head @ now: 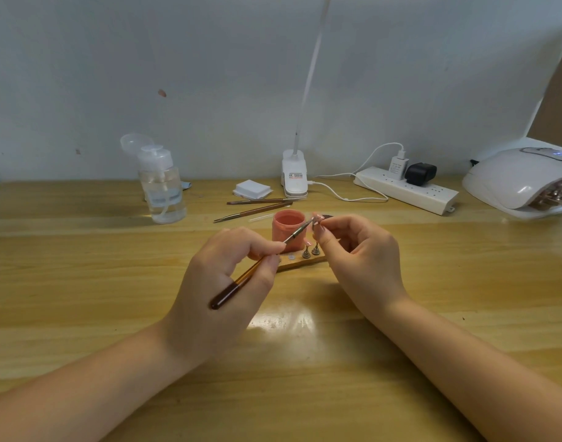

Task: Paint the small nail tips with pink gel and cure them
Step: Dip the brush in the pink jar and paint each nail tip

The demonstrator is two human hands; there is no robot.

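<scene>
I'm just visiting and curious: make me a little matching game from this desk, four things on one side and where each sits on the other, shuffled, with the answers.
Things:
1. brush
2. pink gel jar
3. curing lamp
4. pump bottle

Places:
A. far right of the desk
B. gripped in the left hand
C. far left, near the wall
D. open, just behind the wooden tip stand

Pairs: 1-B, 2-D, 3-A, 4-C

The right hand pinches a small nail tip holder at the brush's tip.
</scene>
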